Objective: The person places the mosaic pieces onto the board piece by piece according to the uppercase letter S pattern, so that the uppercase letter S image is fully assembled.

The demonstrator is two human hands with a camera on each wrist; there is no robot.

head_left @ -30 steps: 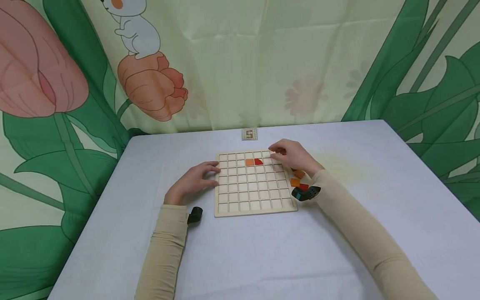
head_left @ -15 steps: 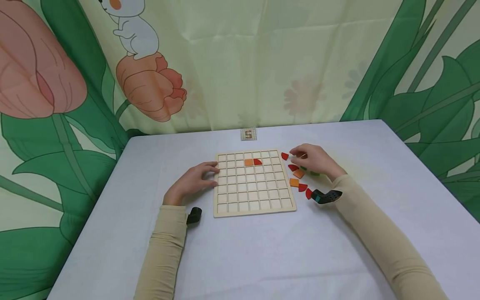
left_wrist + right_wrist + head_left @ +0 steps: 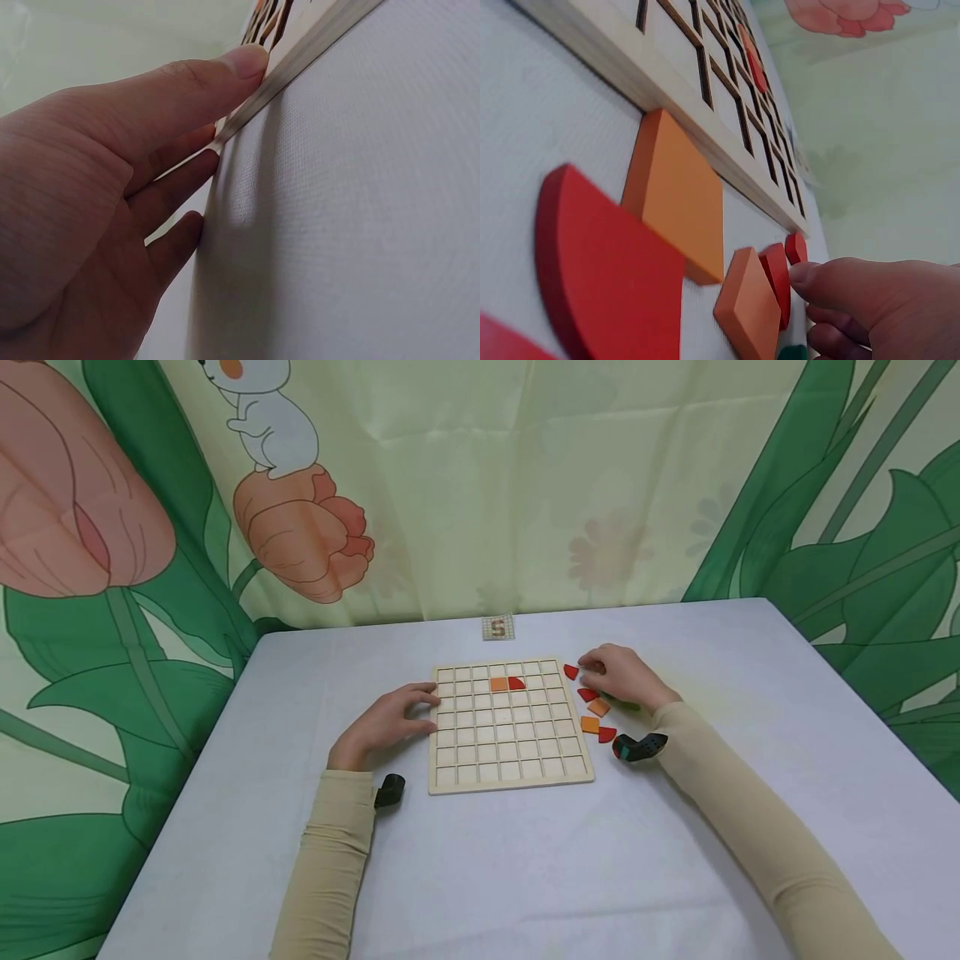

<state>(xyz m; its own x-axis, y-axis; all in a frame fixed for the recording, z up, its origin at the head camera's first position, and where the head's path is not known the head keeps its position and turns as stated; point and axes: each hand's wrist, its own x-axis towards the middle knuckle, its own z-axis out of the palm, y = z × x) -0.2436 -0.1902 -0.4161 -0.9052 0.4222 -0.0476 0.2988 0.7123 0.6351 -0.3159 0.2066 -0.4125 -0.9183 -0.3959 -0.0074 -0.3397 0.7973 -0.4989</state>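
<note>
A pale gridded board bearing an orange square and red quarter-round lies on the table, the left hand touching its edge with relaxed fingers, the grip of the right hand unclear.

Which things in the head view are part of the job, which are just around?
Likely the job:
wooden grid board
orange square and red quarter-round set in it
loose red, orange and green pieces
printed card, maybe the pattern

Likely just around:
black wrist cameras
patterned curtain
white tablecloth
</note>
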